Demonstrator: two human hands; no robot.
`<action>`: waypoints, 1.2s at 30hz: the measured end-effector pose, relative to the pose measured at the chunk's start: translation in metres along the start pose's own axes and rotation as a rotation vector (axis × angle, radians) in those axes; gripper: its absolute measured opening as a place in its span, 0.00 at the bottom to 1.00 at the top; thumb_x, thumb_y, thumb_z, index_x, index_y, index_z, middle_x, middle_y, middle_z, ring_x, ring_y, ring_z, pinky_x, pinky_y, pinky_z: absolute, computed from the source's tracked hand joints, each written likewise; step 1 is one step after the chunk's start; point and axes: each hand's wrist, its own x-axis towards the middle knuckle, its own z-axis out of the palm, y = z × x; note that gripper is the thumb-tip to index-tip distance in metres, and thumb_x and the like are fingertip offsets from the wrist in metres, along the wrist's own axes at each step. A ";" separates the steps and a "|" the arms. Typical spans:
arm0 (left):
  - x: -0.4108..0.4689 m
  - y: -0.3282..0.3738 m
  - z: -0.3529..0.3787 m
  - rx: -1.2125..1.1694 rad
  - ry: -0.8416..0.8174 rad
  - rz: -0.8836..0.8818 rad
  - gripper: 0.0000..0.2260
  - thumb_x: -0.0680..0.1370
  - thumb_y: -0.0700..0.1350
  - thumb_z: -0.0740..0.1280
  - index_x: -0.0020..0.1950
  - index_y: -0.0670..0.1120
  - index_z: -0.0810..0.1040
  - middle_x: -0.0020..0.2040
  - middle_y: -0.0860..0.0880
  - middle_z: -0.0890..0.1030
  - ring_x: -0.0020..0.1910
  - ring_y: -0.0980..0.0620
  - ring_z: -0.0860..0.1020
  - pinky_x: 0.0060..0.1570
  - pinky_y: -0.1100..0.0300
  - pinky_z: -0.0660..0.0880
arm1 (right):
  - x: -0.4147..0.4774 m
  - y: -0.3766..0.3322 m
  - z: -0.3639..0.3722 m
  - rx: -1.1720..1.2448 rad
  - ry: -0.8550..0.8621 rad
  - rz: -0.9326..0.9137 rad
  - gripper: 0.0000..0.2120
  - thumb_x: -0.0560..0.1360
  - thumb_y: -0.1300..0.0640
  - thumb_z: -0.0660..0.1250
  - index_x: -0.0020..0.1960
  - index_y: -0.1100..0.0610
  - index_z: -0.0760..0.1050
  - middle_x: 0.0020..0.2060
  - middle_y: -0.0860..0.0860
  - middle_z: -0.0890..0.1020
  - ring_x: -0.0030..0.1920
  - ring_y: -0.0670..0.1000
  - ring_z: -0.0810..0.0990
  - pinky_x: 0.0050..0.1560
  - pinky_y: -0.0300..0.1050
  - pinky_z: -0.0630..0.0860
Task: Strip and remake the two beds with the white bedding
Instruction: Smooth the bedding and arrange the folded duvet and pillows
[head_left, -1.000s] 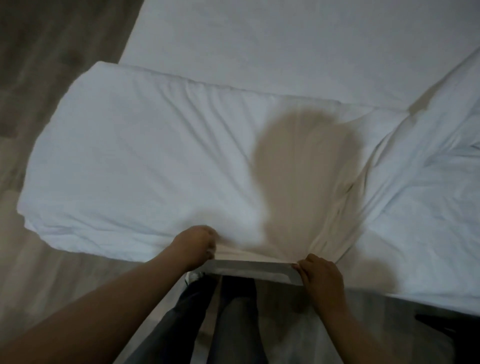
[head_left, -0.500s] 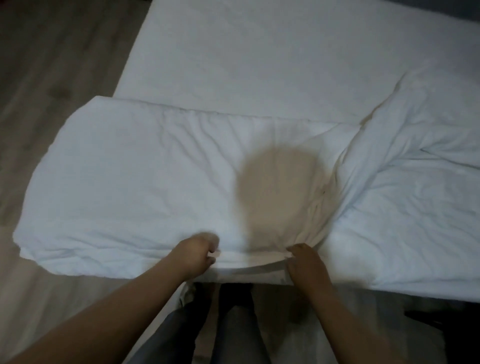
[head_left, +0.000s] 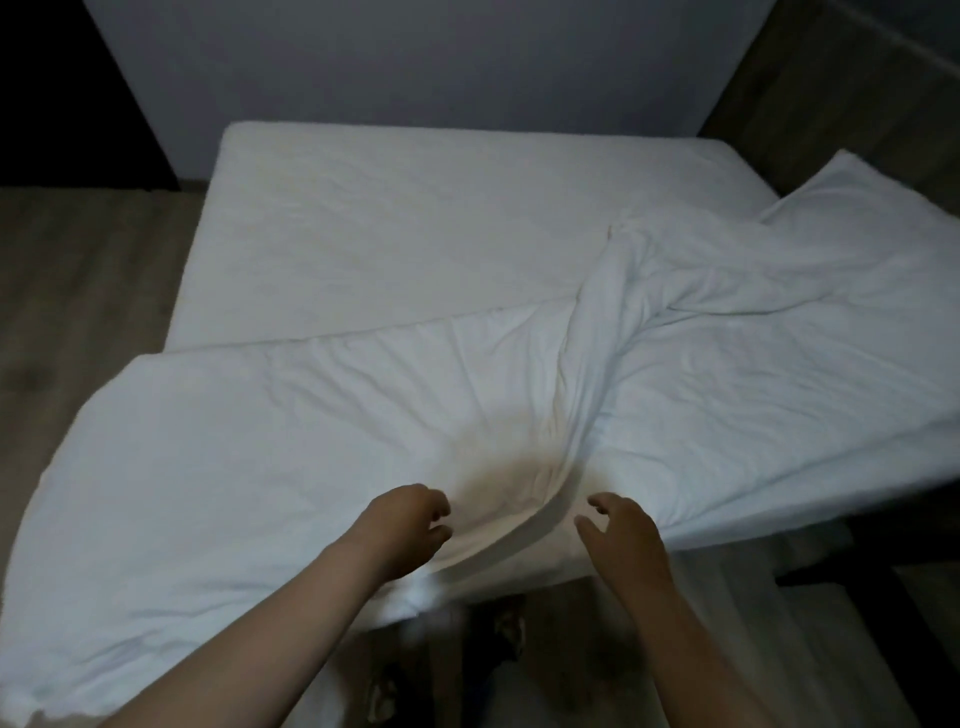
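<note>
Both your hands have let go of the near hem they were pinching a moment ago, and your view has lifted to take in the whole bed (head_left: 415, 234). Your left hand (head_left: 410, 519) hovers over the duvet (head_left: 260, 441) with fingers loosely curled round nothing; your right hand (head_left: 621, 535) is spread wide just beside it, also empty.

The duvet lies across the near half of the bed. Its left end overhangs the bed's left side above the floor (head_left: 78, 291), and its right part angles away toward the far right corner. So the long axis runs roughly left to right, kinked at a bunched ridge (head_left: 597, 322) in the middle. A tan patch (head_left: 498, 475) sits on the cloth between your hands.

Expect it to be soft, limp and bulky rather than heavy: it will sag and fold wherever you don't support it. Pinch the hem or a corner, hands well apart, not the puffy middle.
</note>
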 end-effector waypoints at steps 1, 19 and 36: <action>0.001 0.007 -0.004 0.020 0.001 0.021 0.14 0.80 0.51 0.61 0.63 0.47 0.75 0.59 0.49 0.77 0.57 0.50 0.76 0.56 0.58 0.72 | -0.003 0.003 -0.006 0.016 0.022 0.016 0.18 0.77 0.52 0.65 0.65 0.56 0.73 0.60 0.53 0.77 0.59 0.52 0.76 0.58 0.45 0.73; 0.105 0.206 0.017 0.168 -0.075 0.239 0.13 0.79 0.50 0.62 0.59 0.47 0.78 0.55 0.49 0.80 0.55 0.50 0.77 0.51 0.61 0.72 | 0.010 0.154 -0.134 0.237 0.168 0.316 0.16 0.75 0.56 0.67 0.59 0.64 0.76 0.56 0.60 0.80 0.57 0.59 0.78 0.57 0.53 0.75; 0.184 0.267 0.038 0.187 -0.085 0.268 0.15 0.80 0.52 0.62 0.63 0.48 0.76 0.59 0.51 0.78 0.57 0.53 0.77 0.53 0.63 0.70 | 0.062 0.213 -0.170 0.272 0.152 0.383 0.20 0.77 0.53 0.66 0.66 0.59 0.72 0.62 0.56 0.76 0.61 0.54 0.75 0.57 0.41 0.71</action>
